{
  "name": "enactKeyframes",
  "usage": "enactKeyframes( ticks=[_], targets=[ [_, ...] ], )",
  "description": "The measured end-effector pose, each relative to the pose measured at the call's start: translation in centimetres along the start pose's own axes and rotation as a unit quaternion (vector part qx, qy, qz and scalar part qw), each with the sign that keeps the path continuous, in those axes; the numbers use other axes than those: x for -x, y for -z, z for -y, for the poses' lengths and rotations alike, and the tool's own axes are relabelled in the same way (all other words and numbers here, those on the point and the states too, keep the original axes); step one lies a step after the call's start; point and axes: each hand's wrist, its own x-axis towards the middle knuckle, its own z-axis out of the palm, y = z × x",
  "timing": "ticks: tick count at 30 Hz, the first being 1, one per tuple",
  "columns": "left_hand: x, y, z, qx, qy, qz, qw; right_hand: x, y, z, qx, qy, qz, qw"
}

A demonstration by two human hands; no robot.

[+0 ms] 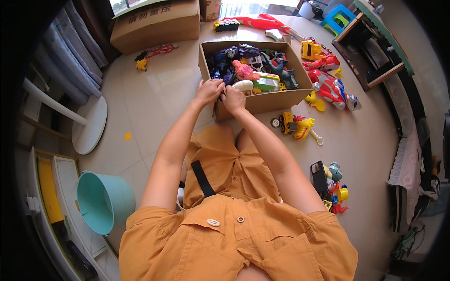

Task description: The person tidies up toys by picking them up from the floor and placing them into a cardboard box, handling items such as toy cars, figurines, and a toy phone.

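Both my hands meet at the near left corner of an open cardboard box filled with toys. My left hand and my right hand have their fingers close together on something small and dark, too hidden to name. Just beyond my right hand lies a white rounded toy. Inside the box are a dark purple dinosaur toy, a pink bumpy toy, a blue-grey dinosaur figure and a clear and green plastic toy.
Red and silver figures, a yellow toy truck and a yellow toy dinosaur lie right of the box. A black phone case rests beside small toys. At left stand a teal bucket and a round white base.
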Motion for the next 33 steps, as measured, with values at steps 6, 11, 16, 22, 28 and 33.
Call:
enactKeyframes(
  ticks=[6, 11, 16, 22, 28, 33],
  targets=[
    [0.5, -0.5, -0.2, -0.075, -0.009, -0.011, 0.997, 1.2, -0.4, -0.2, -0.007, 0.093, -0.047, 0.995],
    [0.5, 0.3, -1.1, -0.096, 0.006, 0.019, 0.995, 1.7, -0.8, -0.3, -0.022, 0.139, -0.124, 0.982],
    [0.8, 0.0, -1.3, -0.162, 0.000, 0.041, 0.986, 2.1, -0.7, -0.1, -0.020, 0.151, -0.132, 0.979],
    [0.1, 0.8, -2.4, -0.235, 0.026, 0.135, 0.962, 2.0, -0.9, -0.2, -0.025, 0.147, -0.134, 0.980],
    [0.4, 0.3, -1.9, -0.264, 0.030, 0.141, 0.954, 2.1, -0.8, -0.2, -0.013, 0.146, -0.130, 0.981],
    [0.6, 0.5, -2.5, -0.271, 0.048, 0.166, 0.947, 2.6, -0.5, -0.5, -0.007, 0.148, -0.121, 0.982]
  ],
)
